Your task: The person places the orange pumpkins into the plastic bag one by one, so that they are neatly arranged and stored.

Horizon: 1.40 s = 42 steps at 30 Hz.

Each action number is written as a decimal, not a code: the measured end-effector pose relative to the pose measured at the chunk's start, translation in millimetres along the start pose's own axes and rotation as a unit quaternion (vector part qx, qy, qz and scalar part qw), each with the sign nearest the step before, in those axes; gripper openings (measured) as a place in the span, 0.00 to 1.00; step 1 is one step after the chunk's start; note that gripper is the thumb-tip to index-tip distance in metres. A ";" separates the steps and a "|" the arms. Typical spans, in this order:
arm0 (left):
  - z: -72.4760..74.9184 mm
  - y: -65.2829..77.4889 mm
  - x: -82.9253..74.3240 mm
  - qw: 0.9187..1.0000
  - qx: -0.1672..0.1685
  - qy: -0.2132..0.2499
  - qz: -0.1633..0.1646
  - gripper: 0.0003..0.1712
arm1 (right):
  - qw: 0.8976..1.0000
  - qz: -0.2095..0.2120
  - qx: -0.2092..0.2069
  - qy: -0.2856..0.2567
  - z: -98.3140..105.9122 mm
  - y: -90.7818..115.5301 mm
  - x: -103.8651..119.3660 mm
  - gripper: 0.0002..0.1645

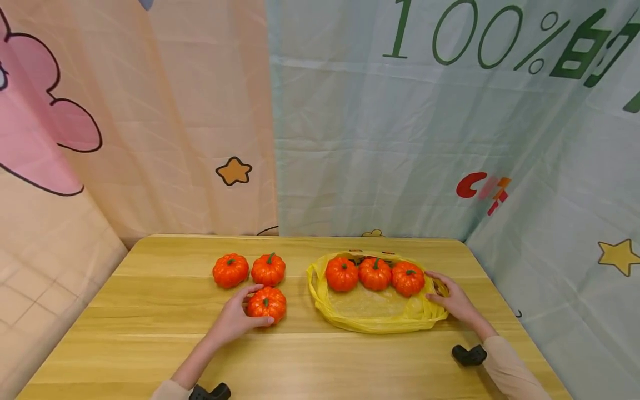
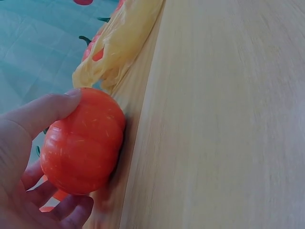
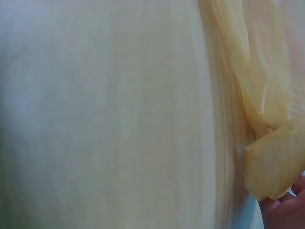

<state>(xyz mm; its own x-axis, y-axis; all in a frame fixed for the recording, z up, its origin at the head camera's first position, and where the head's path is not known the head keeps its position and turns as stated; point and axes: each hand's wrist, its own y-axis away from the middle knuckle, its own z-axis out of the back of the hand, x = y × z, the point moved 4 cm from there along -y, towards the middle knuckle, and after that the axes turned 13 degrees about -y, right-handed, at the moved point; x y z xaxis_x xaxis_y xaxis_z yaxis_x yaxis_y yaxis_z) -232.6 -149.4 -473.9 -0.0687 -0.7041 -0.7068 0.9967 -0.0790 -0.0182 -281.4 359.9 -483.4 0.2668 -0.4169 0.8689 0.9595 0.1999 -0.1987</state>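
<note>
With thumb and fingers spread around its sides, my left hand holds a small orange toy pumpkin at the table's middle left. The left wrist view shows the thumb on one side of this pumpkin and curled fingers on the other. Farther right lies a yellow plastic bag, its mouth spread wide. Three more pumpkins sit in a row along the bag's back part. My right hand grips the bag's right edge; in the right wrist view, fingertips show at the bunched plastic.
Two loose pumpkins, one on the left and one with a raised green stem, stand just behind the held one. The wooden table ends at a printed cloth backdrop behind and on the right.
</note>
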 end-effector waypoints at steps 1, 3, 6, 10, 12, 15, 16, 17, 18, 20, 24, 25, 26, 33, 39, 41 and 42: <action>0.2 -0.2 -0.4 1.000 -0.001 0.000 0.000 0.45 | 1.000 -0.002 -0.001 0.000 0.1 -0.2 -0.1 0.34; 0.3 -0.8 -1.3 1.000 -0.002 0.000 -0.002 0.45 | 1.000 -0.002 0.000 0.003 0.2 -0.8 -0.1 0.34; 0.3 -0.7 -2.1 1.000 -0.006 -0.004 -0.006 0.44 | 1.000 0.000 -0.001 0.001 0.4 -1.2 0.9 0.34; -0.8 -0.4 -2.1 1.000 -0.009 -0.008 -0.007 0.44 | 1.000 -0.002 0.001 0.002 0.2 -1.3 1.2 0.34; -1.5 -0.4 -2.6 1.000 -0.010 -0.009 -0.007 0.44 | 1.000 -0.001 0.001 0.001 -0.1 -1.3 1.4 0.34; -1.6 0.4 -4.8 1.000 -0.010 -0.009 -0.008 0.45 | 1.000 0.001 0.000 0.002 0.0 -1.3 1.4 0.34; -1.4 0.8 -6.0 1.000 -0.010 -0.009 -0.009 0.45 | 1.000 0.002 -0.002 0.002 0.1 -1.2 1.3 0.34; -1.3 1.1 -7.3 1.000 -0.010 -0.008 -0.010 0.45 | 1.000 0.004 -0.003 0.001 0.0 -1.0 1.5 0.34; -1.0 1.5 -8.6 1.000 -0.010 -0.008 -0.011 0.45 | 1.000 0.005 -0.005 0.001 -0.1 -0.8 1.7 0.34; -0.7 2.0 -11.2 1.000 -0.011 -0.007 -0.011 0.45 | 1.000 0.006 -0.005 0.004 0.0 -0.8 1.7 0.34; -0.5 2.4 -16.2 1.000 -0.013 -0.004 -0.014 0.46 | 1.000 0.008 -0.008 0.010 0.3 -0.6 2.7 0.34; -0.4 2.4 -17.5 1.000 -0.013 -0.001 -0.014 0.45 | 1.000 0.007 -0.007 0.010 0.5 -0.7 2.8 0.34; -0.3 2.3 -18.9 1.000 -0.014 0.001 -0.016 0.45 | 1.000 0.006 -0.006 0.011 0.6 -0.7 3.0 0.34; -0.4 1.2 -30.2 0.999 -0.025 0.013 -0.030 0.42 | 1.000 0.004 -0.004 0.002 -0.1 -0.2 4.2 0.34; -3.1 -0.3 -40.8 0.998 -0.029 0.017 -0.044 0.42 | 1.000 0.006 -0.004 0.004 -0.6 -0.5 1.8 0.34; -4.3 -1.3 -44.8 0.998 -0.029 0.020 -0.053 0.42 | 1.000 0.004 -0.003 0.004 -0.4 -0.5 0.7 0.34; -4.9 -2.0 -46.7 0.998 -0.028 0.022 -0.056 0.42 | 1.000 0.004 -0.004 0.003 -0.1 -0.3 0.5 0.34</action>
<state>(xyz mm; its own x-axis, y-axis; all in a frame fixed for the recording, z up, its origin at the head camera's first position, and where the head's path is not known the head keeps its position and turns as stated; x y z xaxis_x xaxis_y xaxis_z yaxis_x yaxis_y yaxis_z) -231.1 -112.9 -444.3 -0.1783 -0.6617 -0.7283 0.9839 -0.1139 -0.1374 -281.5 359.5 -482.9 0.2743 -0.4216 0.8643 0.9581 0.1966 -0.2082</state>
